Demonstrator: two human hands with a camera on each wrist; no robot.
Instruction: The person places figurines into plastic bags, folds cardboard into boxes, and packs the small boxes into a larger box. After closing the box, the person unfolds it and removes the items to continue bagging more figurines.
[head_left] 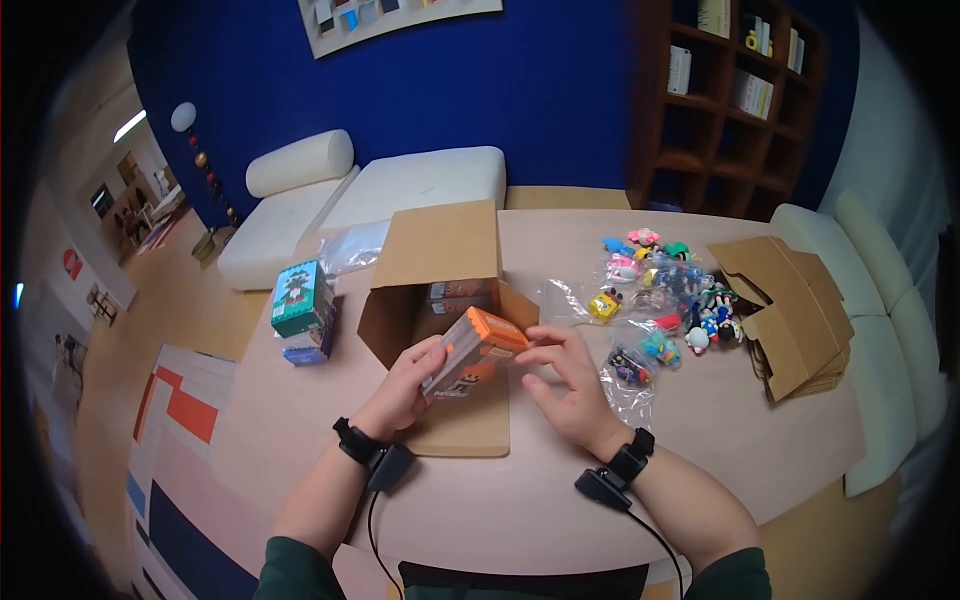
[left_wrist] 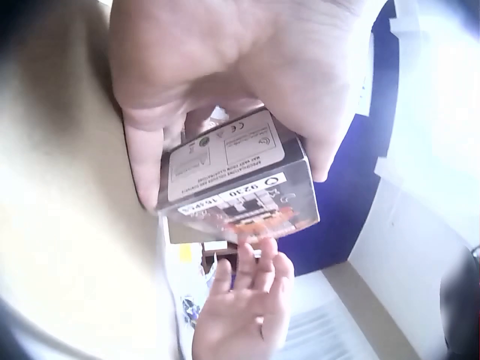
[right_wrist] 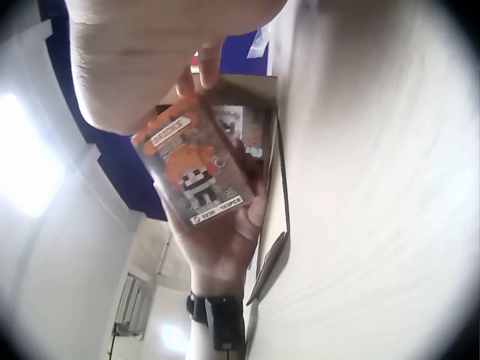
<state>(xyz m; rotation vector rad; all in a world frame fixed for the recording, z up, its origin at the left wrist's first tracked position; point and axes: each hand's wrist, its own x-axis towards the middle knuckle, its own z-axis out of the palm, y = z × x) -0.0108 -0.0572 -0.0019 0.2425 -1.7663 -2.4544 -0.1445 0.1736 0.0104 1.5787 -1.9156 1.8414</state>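
My left hand (head_left: 402, 385) grips a small toy brick box (head_left: 470, 355) with an orange end and grey-brown sides, tilted in front of the open carton. A pixel-style figure shows on the box front (right_wrist: 196, 169), and a printed label panel (left_wrist: 225, 150) faces the left wrist. My right hand (head_left: 572, 392) is at the box's orange end, its fingertips right by the edge. In the left wrist view the right hand's fingers (left_wrist: 244, 266) are loosely extended beneath the box. Behind it, the cardboard carton (head_left: 440, 245) lies with its opening towards me, more small boxes (head_left: 460, 292) inside.
A green box (head_left: 300, 298) sits stacked on another at the left, near a clear plastic bag (head_left: 355, 248). Several small toy figures (head_left: 700, 330), some bagged, lie right of the carton. Flattened cardboard (head_left: 790, 320) rests at the table's (head_left: 690, 440) right side.
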